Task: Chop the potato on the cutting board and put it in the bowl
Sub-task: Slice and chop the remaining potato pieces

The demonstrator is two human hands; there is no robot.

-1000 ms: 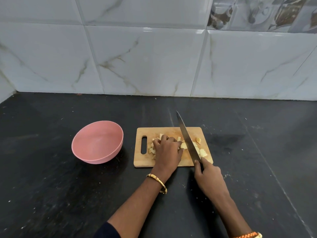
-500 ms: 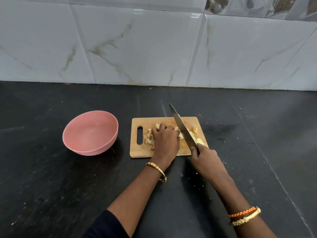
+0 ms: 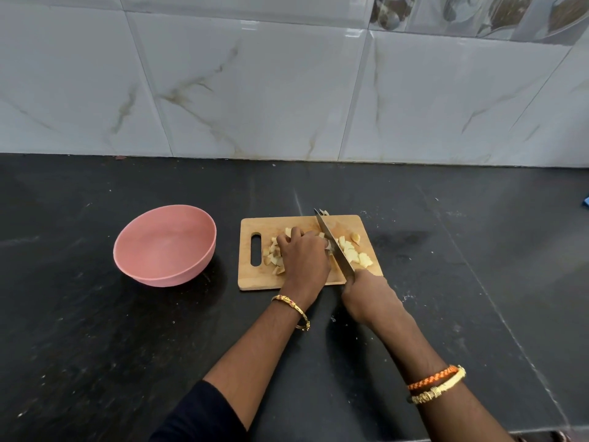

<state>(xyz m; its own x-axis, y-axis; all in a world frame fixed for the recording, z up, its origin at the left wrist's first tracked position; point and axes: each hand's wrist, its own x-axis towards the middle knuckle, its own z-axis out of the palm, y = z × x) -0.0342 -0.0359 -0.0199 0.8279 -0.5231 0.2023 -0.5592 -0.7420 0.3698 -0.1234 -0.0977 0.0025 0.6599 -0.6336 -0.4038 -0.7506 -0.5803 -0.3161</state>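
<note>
A wooden cutting board [image 3: 251,279] lies on the black counter with several pale potato pieces [image 3: 350,253] on it. My left hand [image 3: 302,256] rests with curled fingers over a heap of pieces at the board's middle and hides part of it. My right hand [image 3: 366,293] grips the handle of a long knife [image 3: 334,244], whose blade runs across the board between the two heaps, right beside my left hand. An empty pink bowl [image 3: 165,244] stands left of the board.
The marble-tiled wall [image 3: 287,84] rises behind the counter. A small blue object [image 3: 585,201] shows at the right edge. The counter's front edge [image 3: 414,440] runs near the bottom of the view.
The knife blade has shifted slightly left toward my left hand, which stays over the potato pieces. The view has moved a little.
</note>
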